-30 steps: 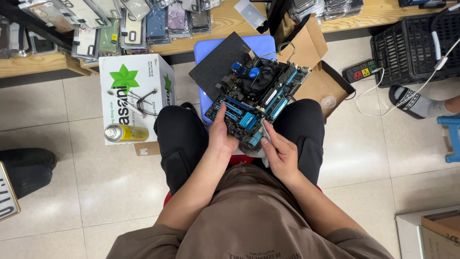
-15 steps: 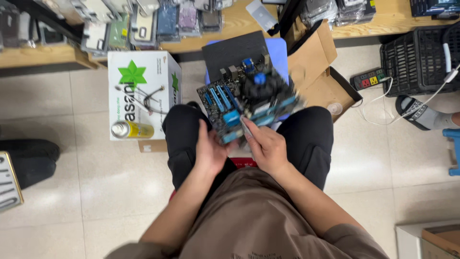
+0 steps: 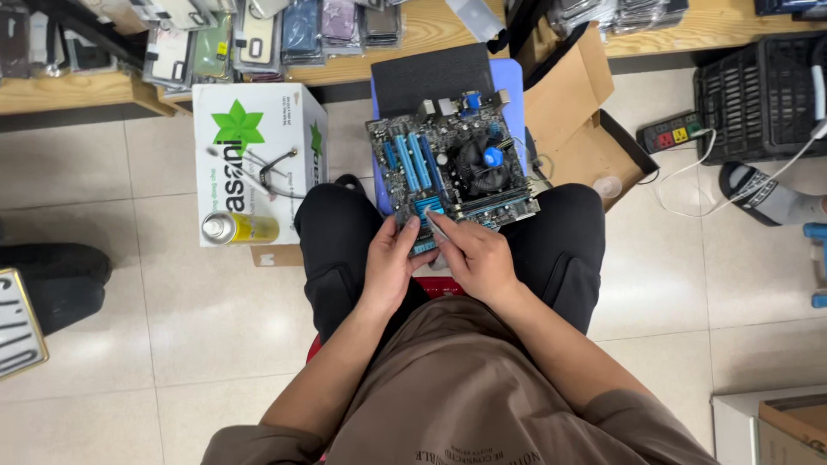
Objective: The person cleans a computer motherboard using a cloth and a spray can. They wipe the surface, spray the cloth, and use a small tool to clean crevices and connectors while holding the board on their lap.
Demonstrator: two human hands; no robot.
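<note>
While the pale tiled floor (image 3: 172,327) spread wide under a cluttered wooden shelf (image 3: 413,34) at the far side, the work looked barely begun: the motherboard (image 3: 452,168) lay across the person's lap and a blue stool, its fan and slots all in place. A white carton (image 3: 258,155) stood to the left, an open cardboard box (image 3: 586,112) to the right. The left hand (image 3: 392,263) gripped the board's near edge; the right hand (image 3: 474,254) pinched a small pale piece against it

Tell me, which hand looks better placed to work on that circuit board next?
Probably the right hand: its fingertips pinch a small pale object against the board's near edge. The left hand grips that edge beside it, seemingly steadying the board.
</note>
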